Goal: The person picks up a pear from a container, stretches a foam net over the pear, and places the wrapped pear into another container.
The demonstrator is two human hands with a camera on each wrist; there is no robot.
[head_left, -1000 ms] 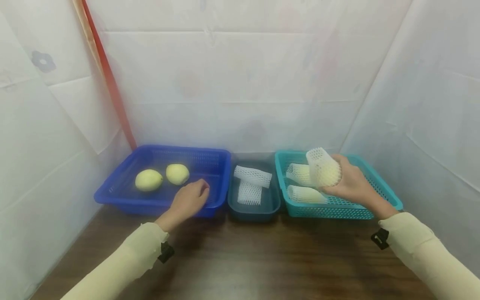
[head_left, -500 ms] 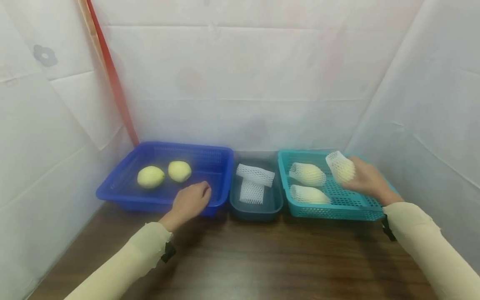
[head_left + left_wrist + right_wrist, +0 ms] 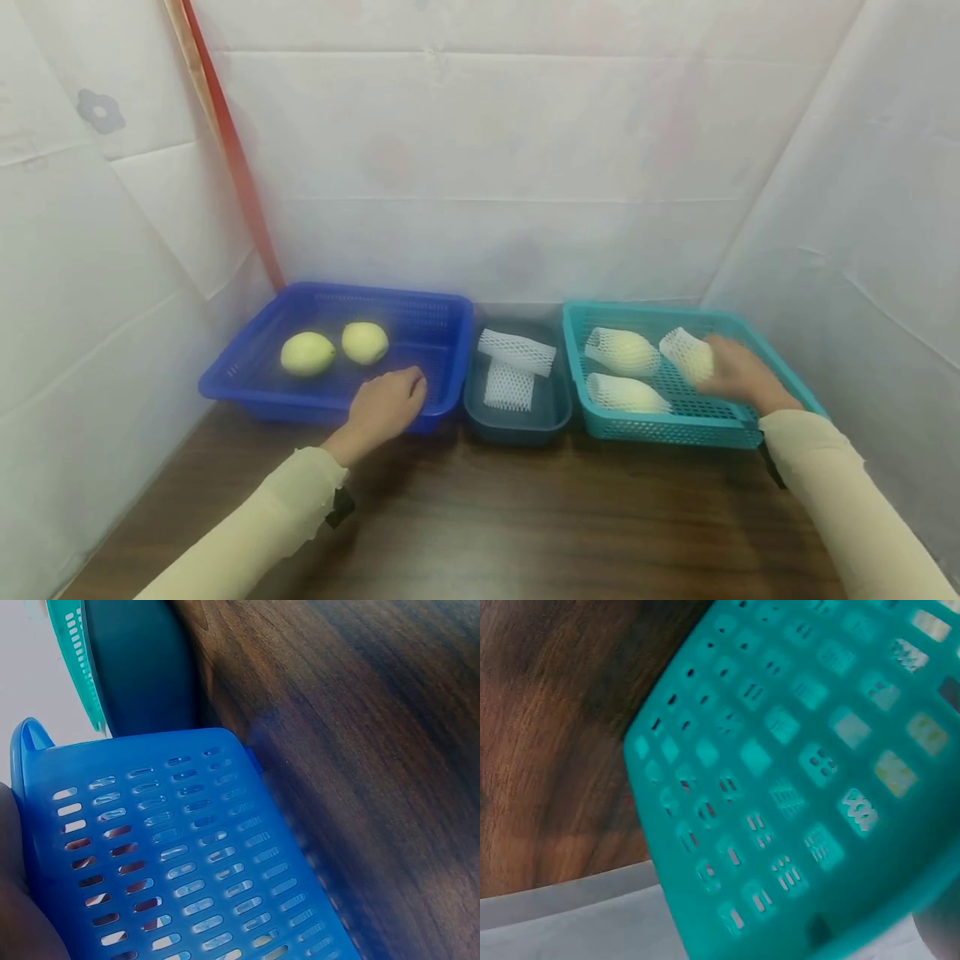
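In the head view my right hand [image 3: 738, 372] grips a pale yellow-green fruit in a white foam net [image 3: 692, 357], low inside the teal basket [image 3: 637, 427]. Two more net-wrapped fruits, one behind [image 3: 626, 353] and one in front [image 3: 628, 394], lie to its left in that basket. My left hand [image 3: 386, 407] hangs loosely curled over the front rim of the blue basket [image 3: 300, 406], holding nothing. Two bare fruits, one left [image 3: 307, 354] and one right [image 3: 365, 342], sit beyond it. Basket walls fill most of both wrist views.
Between the baskets stands a dark grey-blue tub [image 3: 517, 434] with two foam nets, one lying across [image 3: 517, 352] the other [image 3: 509, 387]. Brown wooden tabletop [image 3: 480, 517] stretches in front. White sheeting [image 3: 480, 150] encloses the back and sides.
My right hand has moved right and down into the teal basket with the net-wrapped fruit. The left hand has stayed at the blue basket's front rim. The view has shifted slightly.
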